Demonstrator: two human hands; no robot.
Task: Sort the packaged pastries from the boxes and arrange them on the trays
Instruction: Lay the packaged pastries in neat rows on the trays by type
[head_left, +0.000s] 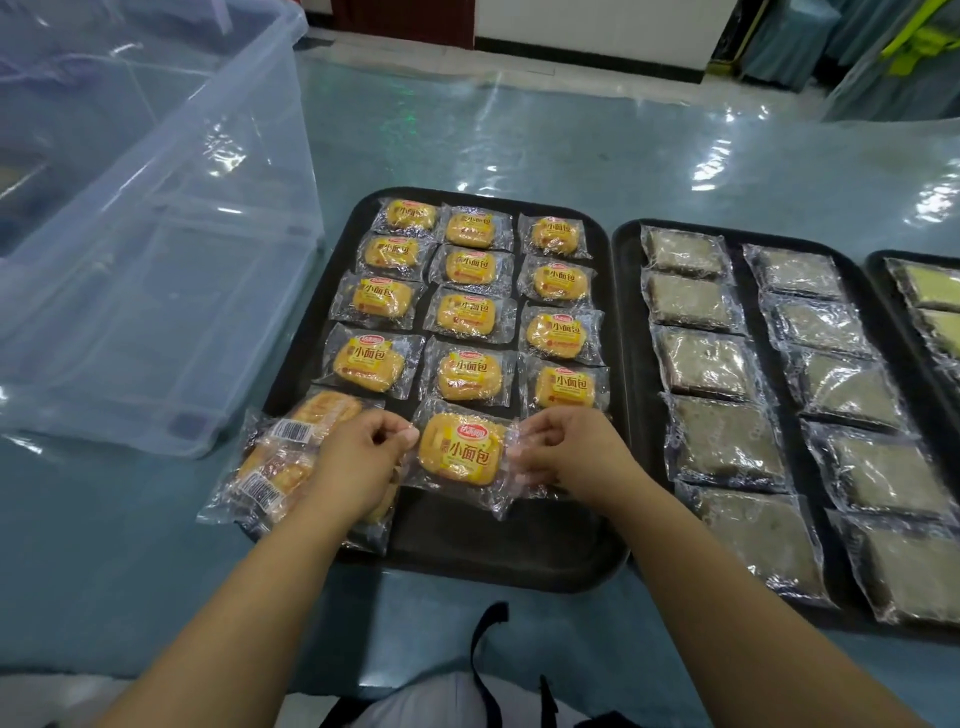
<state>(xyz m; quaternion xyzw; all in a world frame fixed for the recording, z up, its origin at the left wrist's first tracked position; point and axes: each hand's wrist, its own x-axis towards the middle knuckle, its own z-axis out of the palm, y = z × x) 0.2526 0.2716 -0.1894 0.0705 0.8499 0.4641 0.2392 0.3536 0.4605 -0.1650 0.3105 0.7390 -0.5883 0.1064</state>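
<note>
A black tray (467, 551) in front of me carries several wrapped yellow bread rolls in three columns. The nearest roll (461, 451), in the middle column, is pinched by its wrapper at both sides: my left hand (361, 460) has the left edge, my right hand (561, 452) the right edge. Under my left hand, a loose pile of rolls (275, 467) lies face down over the tray's front left corner. A second black tray (631, 364) to the right bears two columns of wrapped dark square cakes (724, 441).
A large clear plastic storage box (156, 249) stands at the left on the blue plastic-covered table (519, 135). A third tray (883, 260) with greenish packaged cakes shows at the far right edge. A dark strap (485, 639) hangs at my lap.
</note>
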